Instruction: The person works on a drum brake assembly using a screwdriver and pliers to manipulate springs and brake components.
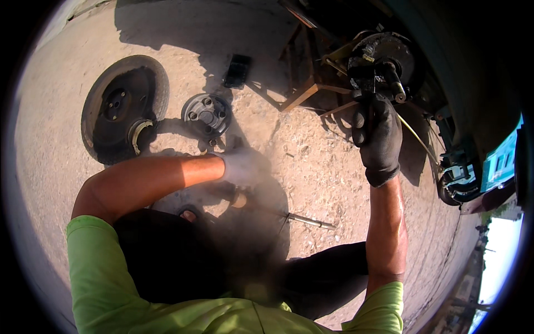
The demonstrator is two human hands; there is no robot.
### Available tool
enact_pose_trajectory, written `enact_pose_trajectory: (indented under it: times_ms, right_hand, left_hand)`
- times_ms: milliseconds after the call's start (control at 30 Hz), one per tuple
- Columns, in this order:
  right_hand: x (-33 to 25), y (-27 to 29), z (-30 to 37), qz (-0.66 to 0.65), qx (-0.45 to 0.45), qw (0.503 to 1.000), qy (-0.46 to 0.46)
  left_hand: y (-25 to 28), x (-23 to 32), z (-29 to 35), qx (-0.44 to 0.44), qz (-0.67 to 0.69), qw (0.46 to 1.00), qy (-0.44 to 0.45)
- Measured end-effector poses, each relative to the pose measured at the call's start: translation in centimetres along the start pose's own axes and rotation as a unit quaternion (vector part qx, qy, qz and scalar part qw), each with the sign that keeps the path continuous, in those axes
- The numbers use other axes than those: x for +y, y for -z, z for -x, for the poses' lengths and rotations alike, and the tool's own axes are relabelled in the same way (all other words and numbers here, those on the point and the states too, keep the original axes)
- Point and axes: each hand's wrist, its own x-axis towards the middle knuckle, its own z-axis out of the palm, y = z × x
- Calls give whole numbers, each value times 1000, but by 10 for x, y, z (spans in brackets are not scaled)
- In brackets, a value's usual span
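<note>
My right hand point(379, 136), in a dark work glove, reaches up to a greasy wheel assembly point(409, 58) at the upper right. Its fingers are curled at a dark part just below a protruding metal spindle point(396, 83); what they hold is hard to make out. A pale blur covers my left hand point(243, 167), which is bent across in front of me, so its fingers do not show clearly. Just beyond it lies a round metal hub drum point(207, 116) with studs. A tyre on its rim point(158, 83) lies farther left, with a curved brake shoe point(139, 133) on its near side.
A black phone point(238, 71) lies on the rough ground past the drum. An angled metal stand point(303, 96) stands below the vehicle side at the upper right. A metal rod-like tool point(311, 221) rests near my knees. A thin cable point(414, 133) hangs right of my right hand.
</note>
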Motion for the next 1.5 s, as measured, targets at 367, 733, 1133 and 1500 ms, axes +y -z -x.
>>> enact_pose_trajectory:
  times_ms: [367, 733, 1133, 1500]
  right_hand:
    - [-13, -22, -6, -488, -61, 856, -158]
    - [-23, -39, -17, -447, -30, 886, -122]
    - [87, -96, 51, -171, -180, 925, -289]
    - [225, -94, 173, 211, -233, 910, -269]
  left_hand:
    - [-3, -8, 4, 123, -167, 964, -167]
    - [0, -17, 4, 11, -79, 997, -6]
    - [-12, -82, 28, 11, -198, 979, -37]
    - [-29, -63, 55, 6, 64, 985, 158]
